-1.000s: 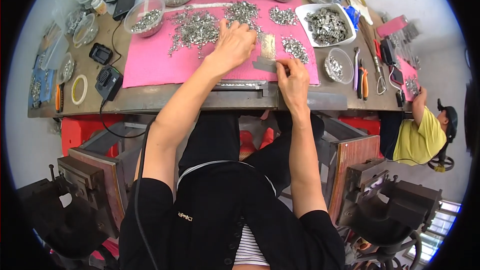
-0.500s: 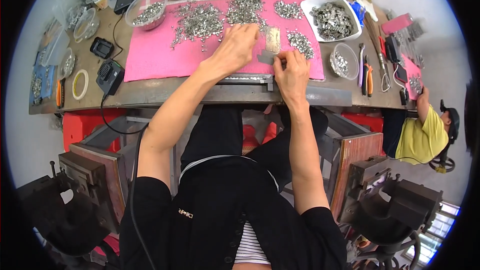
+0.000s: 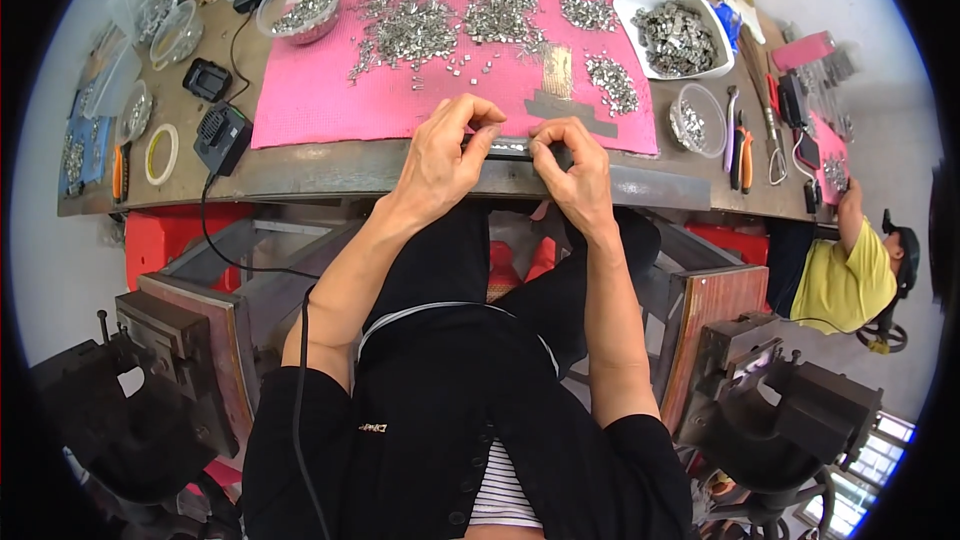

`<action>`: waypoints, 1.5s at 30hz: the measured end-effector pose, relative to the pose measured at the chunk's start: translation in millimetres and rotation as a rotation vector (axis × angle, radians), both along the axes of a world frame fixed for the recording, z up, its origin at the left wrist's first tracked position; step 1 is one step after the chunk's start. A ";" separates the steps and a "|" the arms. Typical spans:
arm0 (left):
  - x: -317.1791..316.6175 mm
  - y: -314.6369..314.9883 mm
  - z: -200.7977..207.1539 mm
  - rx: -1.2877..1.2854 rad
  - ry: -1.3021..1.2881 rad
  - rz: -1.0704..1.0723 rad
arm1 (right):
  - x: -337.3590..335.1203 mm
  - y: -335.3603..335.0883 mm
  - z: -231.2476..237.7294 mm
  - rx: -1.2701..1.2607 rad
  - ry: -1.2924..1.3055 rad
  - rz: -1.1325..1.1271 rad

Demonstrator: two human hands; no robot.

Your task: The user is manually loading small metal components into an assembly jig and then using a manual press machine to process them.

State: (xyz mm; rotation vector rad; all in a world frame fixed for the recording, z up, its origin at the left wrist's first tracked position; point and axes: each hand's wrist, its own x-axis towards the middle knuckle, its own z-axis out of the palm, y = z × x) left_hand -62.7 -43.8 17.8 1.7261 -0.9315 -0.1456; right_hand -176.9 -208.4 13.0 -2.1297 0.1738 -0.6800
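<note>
Both hands are at the bench's front edge, above a narrow metal bar point(image 3: 510, 146) with small shiny pieces along it. My left hand point(image 3: 443, 158) is closed, thumb and forefinger drawn together by the bar's left part. Anything between those fingertips is too small to make out. Opposite it, my right hand point(image 3: 577, 172) pinches at the bar's right part, its fingers curled; what it grips is hidden. Just beyond lie flat grey strips point(image 3: 572, 112) and a brass-coloured plate point(image 3: 558, 72). Heaps of small silvery metal parts point(image 3: 410, 30) cover the pink mat point(image 3: 310, 110).
Clear plastic tubs point(image 3: 300, 15) and a white tray point(image 3: 670, 35) of metal parts ring the mat. Orange-handled pliers point(image 3: 742, 155) lie at right, a black charger point(image 3: 222, 138) with a cable at left. A person in a yellow shirt point(image 3: 845, 280) sits far right.
My left hand has come back from the heaps to the bar at the bench edge. My right hand has left the grey strip and drawn nearer me, beside the left.
</note>
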 end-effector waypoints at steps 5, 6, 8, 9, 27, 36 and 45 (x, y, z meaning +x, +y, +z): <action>-4.6 -4.0 -3.1 -0.122 0.013 0.017 | -0.7 -1.6 0.9 -0.001 0.033 -0.008; -5.3 -3.8 -3.0 -0.121 0.014 0.017 | -0.7 -2.0 1.6 0.002 0.048 -0.008; -7.0 -2.9 -2.5 -0.143 0.118 0.021 | -0.3 -3.8 2.7 -0.003 0.049 0.013; -6.6 -2.2 -2.6 -0.142 0.119 0.021 | 0.1 -5.1 2.9 -0.009 0.050 0.034; -13.2 -12.8 -12.9 -0.104 0.010 -0.020 | -8.3 -0.9 1.8 -0.257 0.004 -0.021; -12.3 -16.4 -13.7 -0.071 -0.085 -0.003 | -13.4 -6.6 -16.9 0.146 -0.050 -0.142; -16.8 -16.9 -12.5 -0.089 -0.494 -0.051 | 0.8 -15.5 -7.2 -0.144 -0.067 -0.179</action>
